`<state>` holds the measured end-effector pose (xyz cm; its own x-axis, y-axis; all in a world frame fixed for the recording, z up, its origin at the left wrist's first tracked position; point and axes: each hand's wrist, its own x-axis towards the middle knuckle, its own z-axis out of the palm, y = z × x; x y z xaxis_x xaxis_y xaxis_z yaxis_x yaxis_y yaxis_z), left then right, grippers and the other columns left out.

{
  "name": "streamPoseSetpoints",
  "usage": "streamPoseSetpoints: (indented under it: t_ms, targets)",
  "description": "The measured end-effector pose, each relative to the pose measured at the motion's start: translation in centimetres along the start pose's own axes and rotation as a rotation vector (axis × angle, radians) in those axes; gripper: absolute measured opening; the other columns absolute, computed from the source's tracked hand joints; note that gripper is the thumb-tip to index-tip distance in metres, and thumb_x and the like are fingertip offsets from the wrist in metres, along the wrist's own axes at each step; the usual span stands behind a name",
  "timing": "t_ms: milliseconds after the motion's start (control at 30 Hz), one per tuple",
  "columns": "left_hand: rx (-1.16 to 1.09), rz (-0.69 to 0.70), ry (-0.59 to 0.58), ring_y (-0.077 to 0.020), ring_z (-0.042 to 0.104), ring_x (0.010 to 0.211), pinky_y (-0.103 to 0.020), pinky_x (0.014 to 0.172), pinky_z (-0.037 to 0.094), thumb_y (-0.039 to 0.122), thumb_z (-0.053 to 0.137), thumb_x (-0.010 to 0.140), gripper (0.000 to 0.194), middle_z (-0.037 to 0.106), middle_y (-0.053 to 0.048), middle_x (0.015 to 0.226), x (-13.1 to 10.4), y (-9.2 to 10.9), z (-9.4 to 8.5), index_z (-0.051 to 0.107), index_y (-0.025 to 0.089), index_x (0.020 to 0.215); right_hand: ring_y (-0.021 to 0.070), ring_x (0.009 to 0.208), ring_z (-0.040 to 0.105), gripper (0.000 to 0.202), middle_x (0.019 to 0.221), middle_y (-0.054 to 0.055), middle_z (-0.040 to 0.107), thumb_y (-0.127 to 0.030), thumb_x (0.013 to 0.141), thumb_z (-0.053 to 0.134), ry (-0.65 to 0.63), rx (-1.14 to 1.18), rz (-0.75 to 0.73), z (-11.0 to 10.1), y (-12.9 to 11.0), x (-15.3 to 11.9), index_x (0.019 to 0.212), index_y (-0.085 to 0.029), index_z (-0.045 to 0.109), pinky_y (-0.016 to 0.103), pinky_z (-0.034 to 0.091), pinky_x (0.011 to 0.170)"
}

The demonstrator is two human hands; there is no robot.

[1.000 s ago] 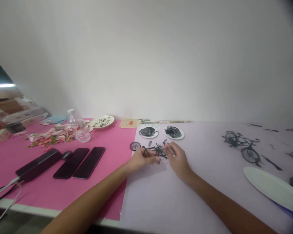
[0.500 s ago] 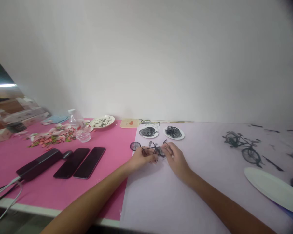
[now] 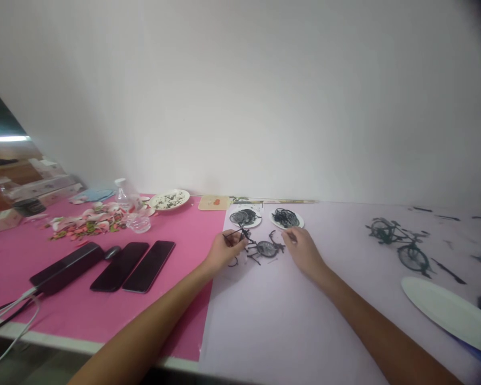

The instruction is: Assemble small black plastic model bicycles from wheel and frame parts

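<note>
My left hand [image 3: 225, 251] pinches the black frame of a miniature bicycle [image 3: 245, 233], part of it hidden by the fingers. Just right of that hand, a small spoked wheel [image 3: 266, 249] and thin black parts lie on the pale sheet; a curved black piece [image 3: 273, 235] is close by. My right hand [image 3: 303, 250] is closed, thumb and fingers together, right of these parts and in front of the right-hand plate. Whatever its fingertips hold, if anything, is too small to make out.
Two white plates, a left one [image 3: 256, 223] and a right one [image 3: 301, 221], carry black wheels and parts. An assembled miniature bicycle [image 3: 398, 238] stands at right, near a white oval plate [image 3: 444, 310]. Two phones, a black power adapter [image 3: 66, 270] and a clear bottle [image 3: 125, 195] occupy the pink side.
My right hand has moved right, away from the bicycle parts. My left hand has tilted the frame up and shifted slightly; the wheel between the hands shows more fully.
</note>
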<state>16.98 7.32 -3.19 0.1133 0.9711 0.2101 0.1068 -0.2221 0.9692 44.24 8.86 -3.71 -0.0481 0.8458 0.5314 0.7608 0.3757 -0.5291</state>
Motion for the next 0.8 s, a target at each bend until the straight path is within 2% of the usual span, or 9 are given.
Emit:
streamPoseSetpoints:
  t_ms: [67,133,233,300,400,500,567,667,800]
  targets:
    - [0.246,0.105,-0.003,-0.0133,0.055,0.065,-0.024,0.061,0.042,0.046,0.071,0.085,0.029,0.062,-0.001,0.075,-0.2,0.2,-0.6,0.066,0.017,0.088,0.0286,0.096,0.057,0.025,0.093,0.009,0.069,-0.037,0.098,0.052,-0.017,-0.127,-0.04,0.2,1.4,0.2,0.087,-0.021,0.068,0.04,0.046,0.085]
    - [0.521,0.24,-0.063,-0.0158,0.059,0.072,-0.026,0.066,0.043,0.038,0.065,0.09,0.019,0.068,-0.003,0.086,-0.4,0.8,-1.3,0.068,0.02,0.095,0.0294,0.093,0.056,0.02,0.092,0.01,0.07,-0.032,0.095,0.056,-0.043,-0.233,-0.034,0.4,2.5,0.3,0.085,-0.022,0.069,0.04,0.044,0.078]
    - [0.735,0.343,-0.13,-0.0186,0.063,0.08,-0.028,0.07,0.044,0.032,0.056,0.095,0.017,0.072,-0.004,0.098,-0.5,2.1,-2.3,0.067,0.023,0.104,0.0293,0.087,0.055,0.014,0.089,0.011,0.069,-0.026,0.091,0.061,-0.077,-0.309,-0.044,0.3,3.5,0.2,0.08,-0.022,0.069,0.039,0.042,0.073]
    - [0.794,0.337,-0.113,-0.0197,0.065,0.083,-0.029,0.07,0.045,0.032,0.053,0.097,0.019,0.072,-0.005,0.1,-0.4,2.8,-2.8,0.066,0.023,0.107,0.0299,0.087,0.055,0.014,0.089,0.013,0.068,-0.025,0.09,0.062,-0.091,-0.318,-0.047,0.3,3.7,0.2,0.078,-0.022,0.068,0.04,0.042,0.073]
    - [0.882,0.288,-0.06,-0.0213,0.066,0.085,-0.029,0.069,0.044,0.035,0.051,0.098,0.022,0.072,-0.007,0.104,-0.1,3.4,-3.5,0.066,0.022,0.109,0.0321,0.094,0.054,0.014,0.094,0.014,0.067,-0.026,0.093,0.06,-0.087,-0.301,-0.063,0.4,3.3,0.2,0.086,-0.022,0.071,0.043,0.043,0.078]
    - [0.974,0.245,-0.03,-0.0233,0.065,0.084,-0.031,0.069,0.043,0.048,0.053,0.097,0.033,0.071,-0.008,0.103,0.0,3.6,-4.2,0.064,0.02,0.11,0.0314,0.104,0.054,0.02,0.102,0.011,0.067,-0.031,0.098,0.054,-0.112,-0.203,-0.116,0.7,2.2,0.2,0.095,-0.022,0.073,0.044,0.045,0.086]
    - [1.017,0.223,-0.03,-0.0247,0.065,0.085,-0.032,0.071,0.043,0.056,0.05,0.097,0.041,0.07,-0.009,0.101,0.0,3.6,-4.7,0.064,0.019,0.108,0.0297,0.108,0.054,0.022,0.103,0.008,0.067,-0.035,0.099,0.055,-0.148,-0.12,-0.163,0.9,1.3,0.0,0.094,-0.023,0.073,0.044,0.045,0.092]
    - [1.048,0.191,-0.018,-0.0256,0.064,0.09,-0.033,0.073,0.043,0.052,0.039,0.102,0.041,0.069,-0.01,0.099,0.1,3.5,-5.3,0.062,0.018,0.105,0.0289,0.112,0.053,0.019,0.105,0.006,0.067,-0.041,0.096,0.064,-0.197,-0.063,-0.208,1.1,0.1,-0.4,0.093,-0.025,0.074,0.046,0.043,0.098]
    - [1.118,0.156,-0.001,-0.0264,0.061,0.094,-0.033,0.074,0.043,0.048,0.036,0.103,0.038,0.067,-0.011,0.1,0.2,3.2,-5.7,0.06,0.019,0.1,0.0288,0.112,0.053,0.012,0.107,0.006,0.066,-0.036,0.091,0.07,-0.223,-0.028,-0.219,1.1,-0.4,-0.8,0.091,-0.025,0.075,0.047,0.044,0.098]
